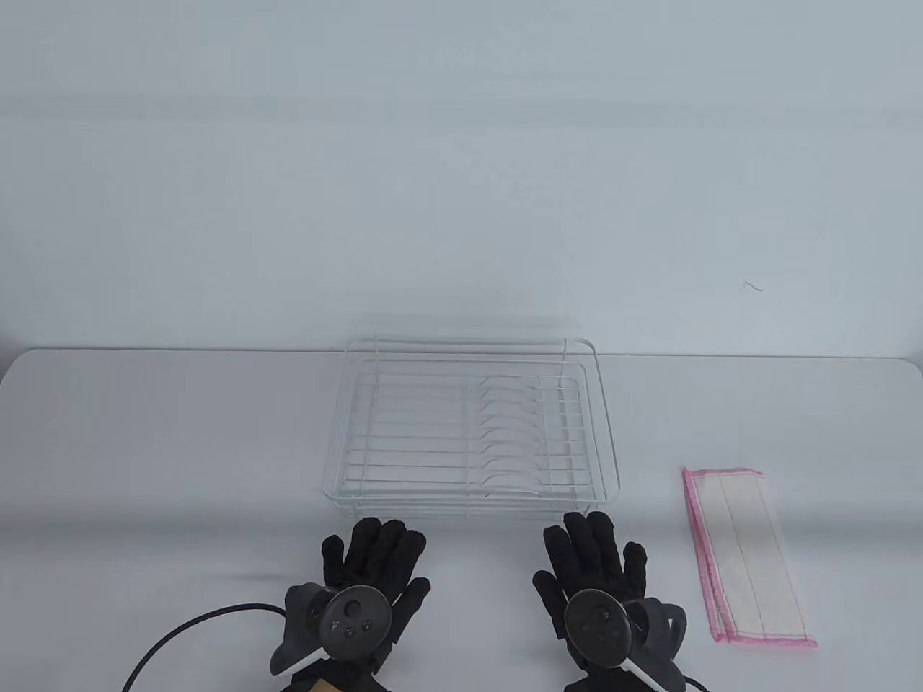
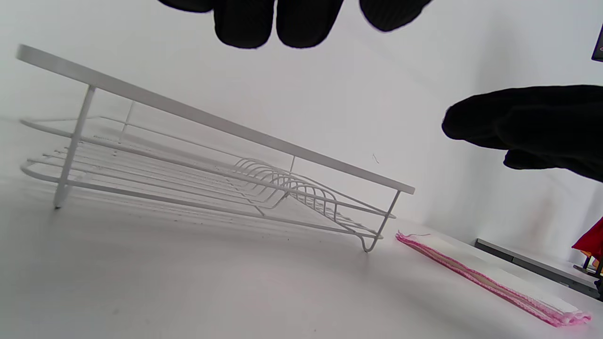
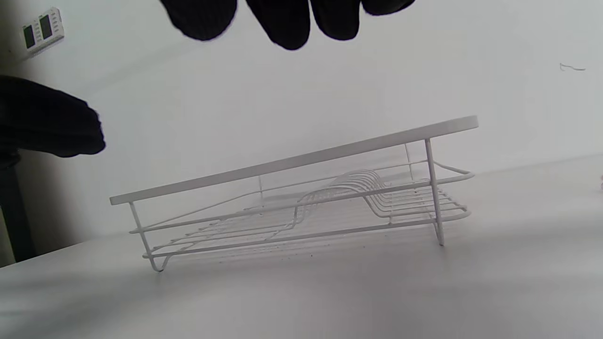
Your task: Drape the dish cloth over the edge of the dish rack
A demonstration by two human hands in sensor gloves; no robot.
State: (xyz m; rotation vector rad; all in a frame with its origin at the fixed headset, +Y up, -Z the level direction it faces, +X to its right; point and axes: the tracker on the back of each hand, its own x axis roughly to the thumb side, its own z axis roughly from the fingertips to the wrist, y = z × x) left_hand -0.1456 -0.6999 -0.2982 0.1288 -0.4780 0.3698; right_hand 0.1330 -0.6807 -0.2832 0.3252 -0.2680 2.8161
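A white wire dish rack (image 1: 472,425) stands empty at the middle of the table; it also shows in the left wrist view (image 2: 212,155) and the right wrist view (image 3: 301,197). A folded white dish cloth with pink edging (image 1: 746,551) lies flat to the rack's right, seen low in the left wrist view (image 2: 490,278). My left hand (image 1: 375,559) lies flat and empty just before the rack's front left. My right hand (image 1: 595,555) lies flat and empty before the rack's front right, left of the cloth. Fingers are spread; neither touches the rack or the cloth.
A black cable (image 1: 187,634) runs from the left wrist toward the bottom left. The white table's far edge (image 1: 144,351) meets a pale wall. A small scrap (image 1: 753,286) marks the wall at the right.
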